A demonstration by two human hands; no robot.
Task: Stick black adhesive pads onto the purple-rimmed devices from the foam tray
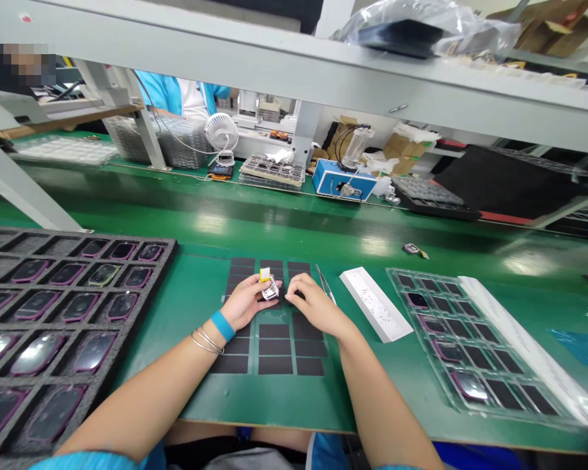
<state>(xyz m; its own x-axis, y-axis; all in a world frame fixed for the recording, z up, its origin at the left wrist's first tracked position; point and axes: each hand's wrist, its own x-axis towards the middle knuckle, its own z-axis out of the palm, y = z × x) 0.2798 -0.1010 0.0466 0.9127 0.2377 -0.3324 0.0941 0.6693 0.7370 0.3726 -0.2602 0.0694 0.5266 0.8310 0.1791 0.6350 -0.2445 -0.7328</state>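
Observation:
My left hand (245,301) is closed around a small silvery watch case (271,289), with its inside facing up. A yellow-edged white piece, perhaps a battery (264,274), stands up from the case at its top. My right hand (314,303) is just to the right of the case, its fingers curled and pinched together; whatever they hold, if anything, is too small to see. Beneath both hands, several flat black rectangles (274,341) lie in rows on the green mat. Tweezers (326,284) lie beyond my right hand.
On the left, a dark foam tray (169,261) holds several watch parts, mostly purple-rimmed. A white box (399,331) with tiny parts and a clear plastic tray (458,406) are on the right. Another watch part (411,249) lies farther back. A shelf beam (255,62) crosses above; a person in blue (159,91) is behind.

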